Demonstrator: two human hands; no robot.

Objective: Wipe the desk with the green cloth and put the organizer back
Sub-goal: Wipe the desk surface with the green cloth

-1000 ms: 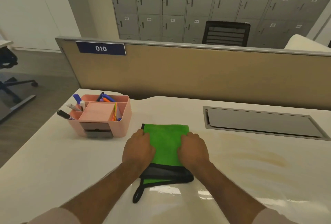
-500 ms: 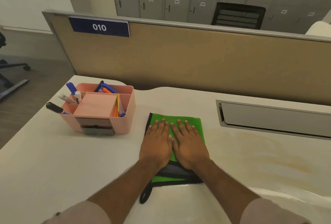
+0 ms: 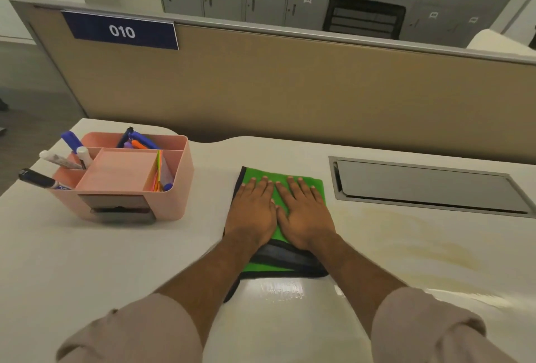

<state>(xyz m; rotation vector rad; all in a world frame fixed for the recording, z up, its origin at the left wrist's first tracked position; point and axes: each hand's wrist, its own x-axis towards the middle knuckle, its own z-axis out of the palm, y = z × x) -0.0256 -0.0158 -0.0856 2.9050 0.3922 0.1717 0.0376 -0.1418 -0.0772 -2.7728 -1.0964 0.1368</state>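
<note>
At the near centre of the tabletop (image 3: 87,270), left hand (image 3: 251,212) and right hand (image 3: 305,213) lie flat, fingers spread, side by side on the folded green cloth (image 3: 285,178): wiping step in hand. Next move likely calls for sliding the cloth over the yellowish stain (image 3: 429,243) to the right. Pink organizer (image 3: 174,191) stands farther left, not yet put back.

I see bare white desk (image 3: 87,261) left and right of my hands; pink plastic organizer (image 3: 177,188) blocks far left, tan partition panel (image 3: 290,96) walls the back.
</note>
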